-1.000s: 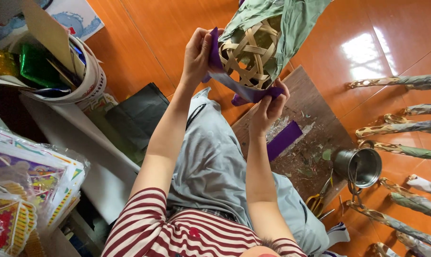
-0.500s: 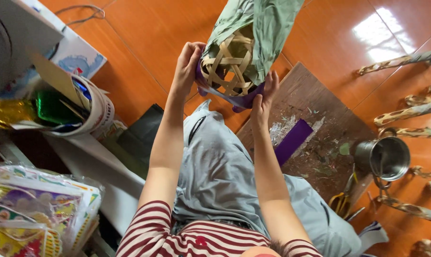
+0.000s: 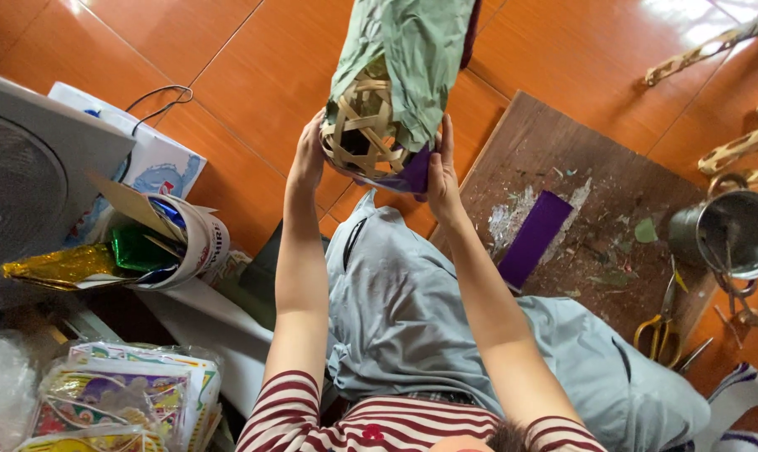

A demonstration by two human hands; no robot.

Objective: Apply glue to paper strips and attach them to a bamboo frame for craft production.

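Here, both hands are raised in front of the person and grasp one woven bamboo frame (image 3: 364, 134) between them: the left hand (image 3: 306, 159) presses flat against its left side, the right hand (image 3: 440, 172) against its right, fingers pointing up. One sheet of pale green paper (image 3: 408, 59) drapes over the top of the frame, and one band of purple paper (image 3: 412, 174) wraps its lower edge, touching the right palm. Below and right of the right hand lies one wooden board (image 3: 580, 192) on the orange tiled floor, bearing one purple strip (image 3: 534, 237) and scattered scraps. Further right stands one metal cup (image 3: 726, 230), with one pair of yellow-handled scissors (image 3: 659, 322) just beneath it (partly over the board's edge). Well left of the left hand, one white bucket (image 3: 199, 243) lies tipped, holding green and gold foil.
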